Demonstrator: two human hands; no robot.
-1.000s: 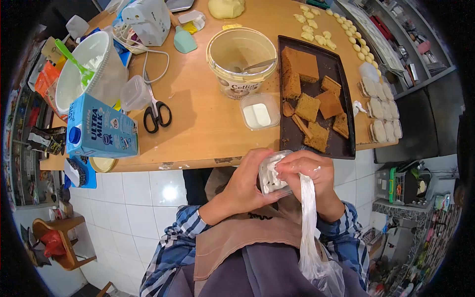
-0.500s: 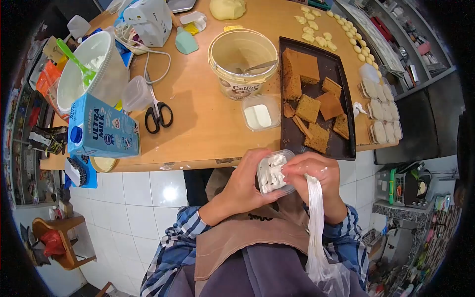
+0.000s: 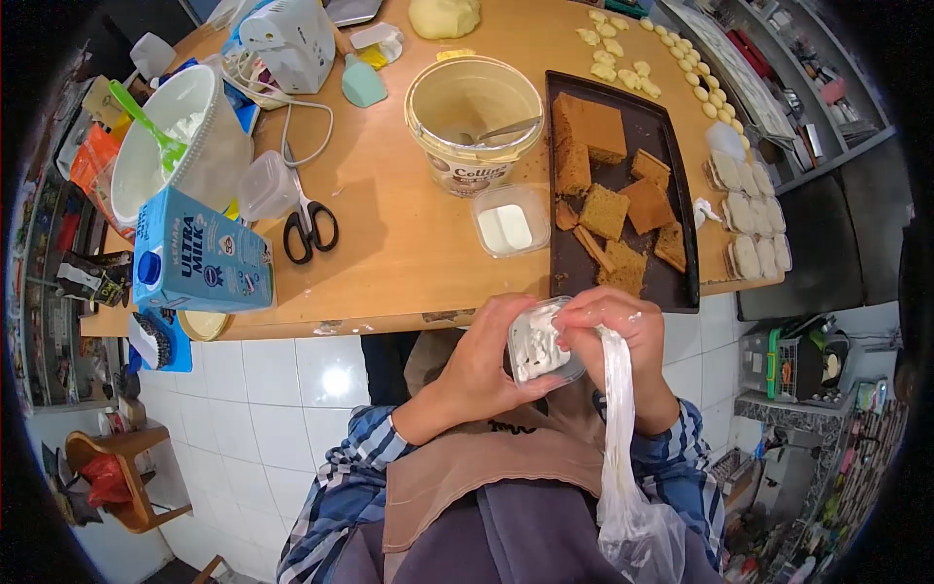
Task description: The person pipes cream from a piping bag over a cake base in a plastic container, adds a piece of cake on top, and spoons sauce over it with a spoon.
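Note:
My left hand [image 3: 480, 358] is wrapped around a small clear plastic container [image 3: 556, 382], held just in front of the table edge. White cream [image 3: 535, 343] lies inside it, with a few dark gaps showing through. Over the container's right side, my right hand [image 3: 623, 329] squeezes the upper part of a clear piping bag [image 3: 619, 409] smeared with white cream. The bag's tip is hidden by my fingers, and its loose end hangs down over my apron. Another clear container [image 3: 484, 238] with a white block of cream in it stands on the table beyond my hands.
A dark tray [image 3: 685, 263] of cut brown cake [image 3: 623, 212] lies at the right. Filled containers [image 3: 747, 214] are stacked beside it. A tub [image 3: 474, 161], scissors [image 3: 309, 234], a milk carton [image 3: 206, 255] and a white bowl [image 3: 233, 146] with a green spatula [image 3: 146, 122] stand across the table [image 3: 389, 253].
My right hand has shifted slightly along the container, and the cream inside covers more of the surface. The container is tilted a little more. The bag's hanging end has swung slightly left.

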